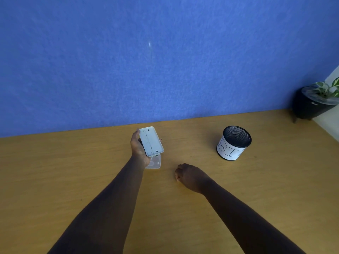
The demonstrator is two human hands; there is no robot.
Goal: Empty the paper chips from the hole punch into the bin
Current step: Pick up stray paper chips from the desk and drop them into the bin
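My left hand point(138, 146) holds the pale grey hole punch point(151, 141) lifted off the desk, its flat underside turned toward me. Just below it a clear plastic chip tray point(155, 163) lies on the wooden desk point(91, 171), partly hidden by my wrist. My right hand point(189, 176) rests on the desk to the right with its fingers curled in, holding nothing that I can see. The bin point(233, 143), a black mesh cup wrapped in white paper with handwritten letters, stands upright farther right. No paper chips can be made out.
A blue felt partition point(146, 61) rises along the back edge of the desk. A black pot with a green plant point(315, 103) stands at the far right corner, near the desk's right edge.
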